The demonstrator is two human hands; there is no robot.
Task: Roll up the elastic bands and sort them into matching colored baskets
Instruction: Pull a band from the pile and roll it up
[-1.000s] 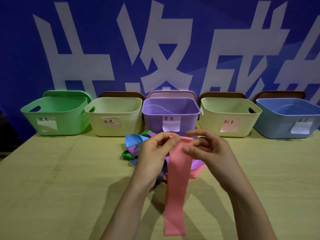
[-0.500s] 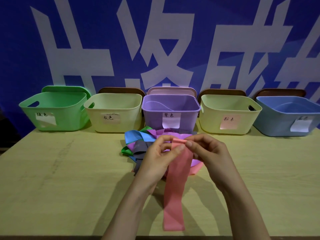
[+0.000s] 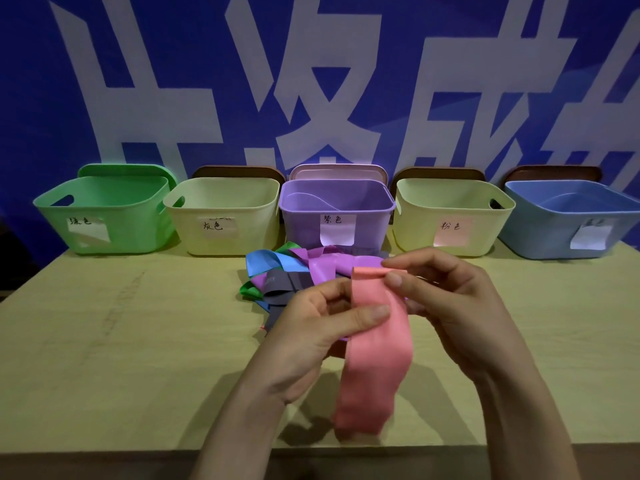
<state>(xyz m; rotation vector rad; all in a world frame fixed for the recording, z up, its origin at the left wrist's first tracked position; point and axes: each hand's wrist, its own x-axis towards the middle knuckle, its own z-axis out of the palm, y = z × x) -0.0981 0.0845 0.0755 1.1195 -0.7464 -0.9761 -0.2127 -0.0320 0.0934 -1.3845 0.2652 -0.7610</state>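
Our left hand [image 3: 311,336] has slid lower on the pink band [image 3: 377,344], thumb pinching it; our right hand's [image 3: 453,306] fingers [image 3: 403,263] clamp its newly curled top edge, just in front of the purple basket [image 3: 304,230]. Rolling has barely begun.

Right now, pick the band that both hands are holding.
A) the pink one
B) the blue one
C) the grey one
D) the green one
A: the left hand and the right hand both pinch the pink band, its top edge turned over, while the other colours lie in the pile on the table.
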